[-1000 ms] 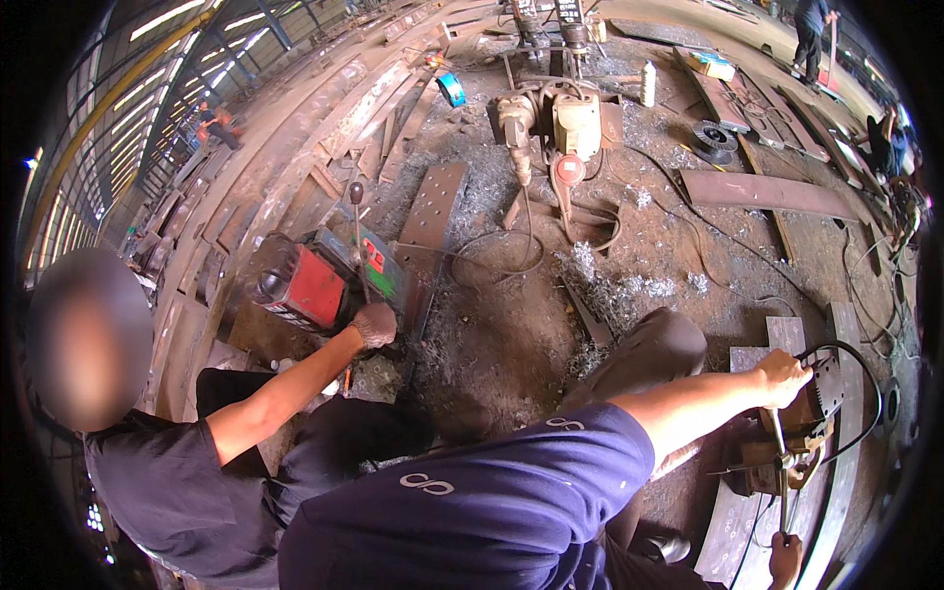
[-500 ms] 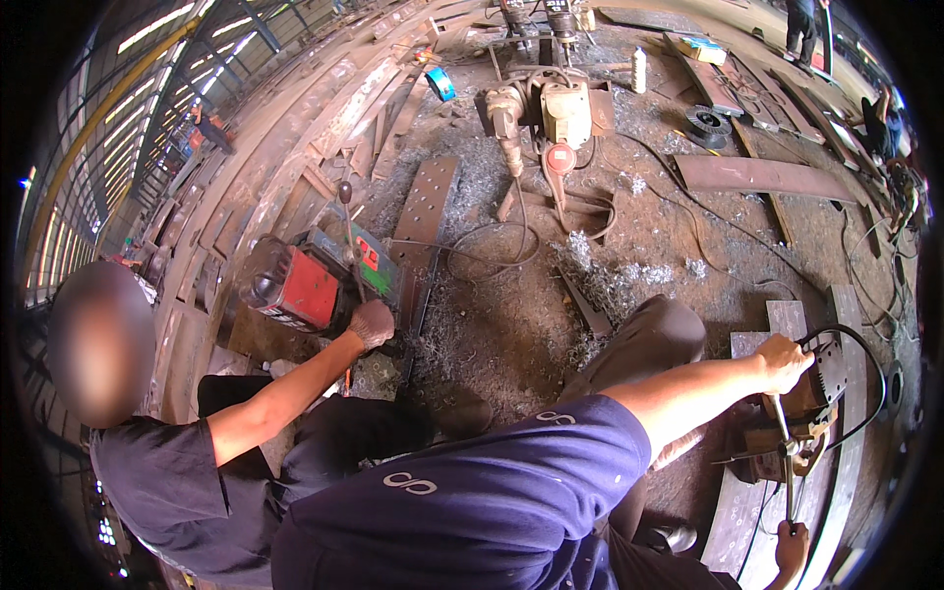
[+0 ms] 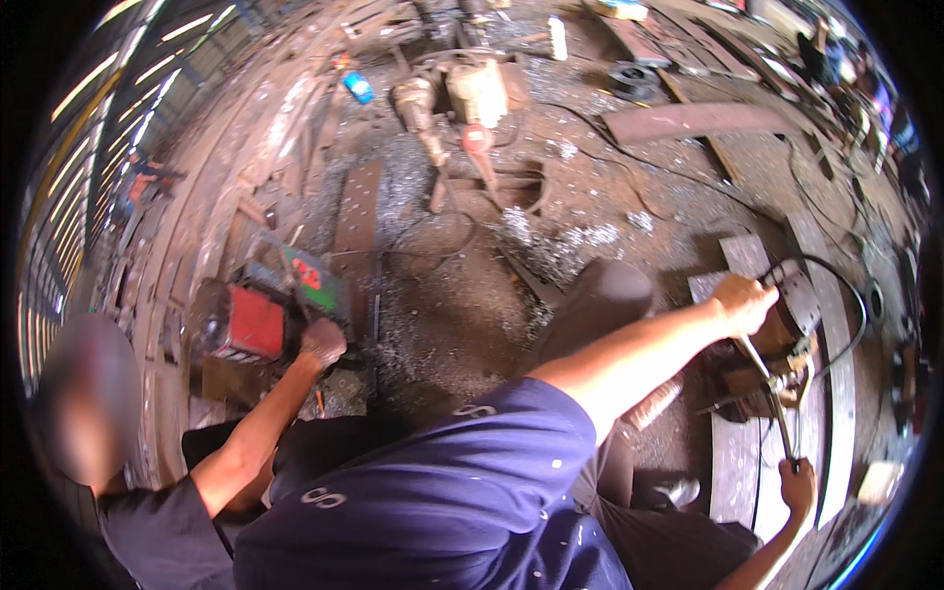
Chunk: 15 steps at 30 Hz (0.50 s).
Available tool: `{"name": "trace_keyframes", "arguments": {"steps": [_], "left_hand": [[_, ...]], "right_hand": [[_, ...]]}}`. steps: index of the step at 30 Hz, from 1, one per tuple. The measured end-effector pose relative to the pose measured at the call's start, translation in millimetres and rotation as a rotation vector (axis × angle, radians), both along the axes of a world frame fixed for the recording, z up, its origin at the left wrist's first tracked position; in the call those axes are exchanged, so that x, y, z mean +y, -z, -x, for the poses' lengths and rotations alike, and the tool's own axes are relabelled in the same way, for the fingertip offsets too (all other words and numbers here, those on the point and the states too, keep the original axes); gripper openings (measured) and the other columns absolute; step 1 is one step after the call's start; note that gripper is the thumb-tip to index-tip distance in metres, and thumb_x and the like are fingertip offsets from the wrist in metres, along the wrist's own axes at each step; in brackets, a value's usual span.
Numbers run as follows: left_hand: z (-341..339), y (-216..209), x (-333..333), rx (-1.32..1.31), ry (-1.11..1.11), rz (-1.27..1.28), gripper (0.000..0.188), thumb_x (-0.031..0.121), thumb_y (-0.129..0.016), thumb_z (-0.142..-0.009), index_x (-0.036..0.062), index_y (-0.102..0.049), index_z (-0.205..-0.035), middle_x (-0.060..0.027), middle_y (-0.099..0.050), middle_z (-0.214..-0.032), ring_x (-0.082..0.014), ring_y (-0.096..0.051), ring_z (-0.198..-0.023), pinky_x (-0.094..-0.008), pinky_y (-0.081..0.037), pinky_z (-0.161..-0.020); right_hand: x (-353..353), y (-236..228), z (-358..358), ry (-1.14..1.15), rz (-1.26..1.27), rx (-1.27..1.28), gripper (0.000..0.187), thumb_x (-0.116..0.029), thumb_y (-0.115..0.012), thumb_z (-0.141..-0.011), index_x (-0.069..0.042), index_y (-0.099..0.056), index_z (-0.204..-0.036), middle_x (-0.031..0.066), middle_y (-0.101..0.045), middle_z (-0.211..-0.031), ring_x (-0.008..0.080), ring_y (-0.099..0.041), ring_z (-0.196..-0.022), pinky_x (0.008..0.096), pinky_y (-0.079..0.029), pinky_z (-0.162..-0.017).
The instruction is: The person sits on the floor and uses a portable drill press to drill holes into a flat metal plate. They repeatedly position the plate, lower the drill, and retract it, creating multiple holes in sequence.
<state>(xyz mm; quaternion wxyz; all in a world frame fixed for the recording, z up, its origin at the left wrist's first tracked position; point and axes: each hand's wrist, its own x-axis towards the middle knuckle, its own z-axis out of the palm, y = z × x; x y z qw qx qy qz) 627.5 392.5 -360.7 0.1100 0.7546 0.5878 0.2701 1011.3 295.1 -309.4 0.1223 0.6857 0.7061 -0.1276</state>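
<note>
My left hand (image 3: 744,304) is closed around the upper end of a metal bar handle (image 3: 780,418). Lower down, my right hand (image 3: 798,484) grips the other end of the same bar. Its middle joins a hub on a dark and tan machine (image 3: 793,307), which looks like a portable drill and stands on grey steel bars (image 3: 838,393). A black cable (image 3: 854,356) loops around the machine's far side. My left forearm stretches across to it, and part of the machine is hidden behind my hand and the bar.
On the left, a co-worker's gloved hand (image 3: 324,341) holds a lever on a red and green machine (image 3: 258,324). A perforated steel plate (image 3: 356,211) lies beyond. Ahead are another machine (image 3: 477,93), metal shavings (image 3: 551,236), cables and a rusty plate (image 3: 698,121).
My view has shifted, so the whole scene sits higher and farther left. The bar has tilted slightly, with both my hands still on it. The co-worker's hand stays at the red and green machine.
</note>
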Motion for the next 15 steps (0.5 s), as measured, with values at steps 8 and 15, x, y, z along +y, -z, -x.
{"name": "trace_keyframes", "arguments": {"steps": [8,15], "left_hand": [[0,-14,2,0.047,0.029,-0.007,0.02,0.026,-0.058,-0.095,0.0094,-0.063,-0.106,-0.0209,-0.073,-0.077,-0.042,-0.074,-0.074,-0.0549,-0.059,-0.065],[-3,-8,7,0.04,0.017,-0.033,0.019,0.028,-0.058,-0.099,0.0114,-0.061,-0.106,-0.0219,-0.075,-0.087,-0.0429,-0.074,-0.082,-0.054,-0.061,-0.074]], "right_hand": [[0,9,-15,0.049,-0.049,0.067,0.046,-0.045,-0.069,-0.091,-0.001,-0.066,-0.107,0.0266,-0.07,-0.106,0.0442,-0.066,-0.102,0.054,-0.05,-0.088],[-4,-13,7,0.1,-0.011,0.073,0.045,-0.044,-0.068,-0.095,-0.002,-0.068,-0.112,0.0237,-0.073,-0.108,0.0411,-0.069,-0.105,0.0499,-0.053,-0.091]]}}
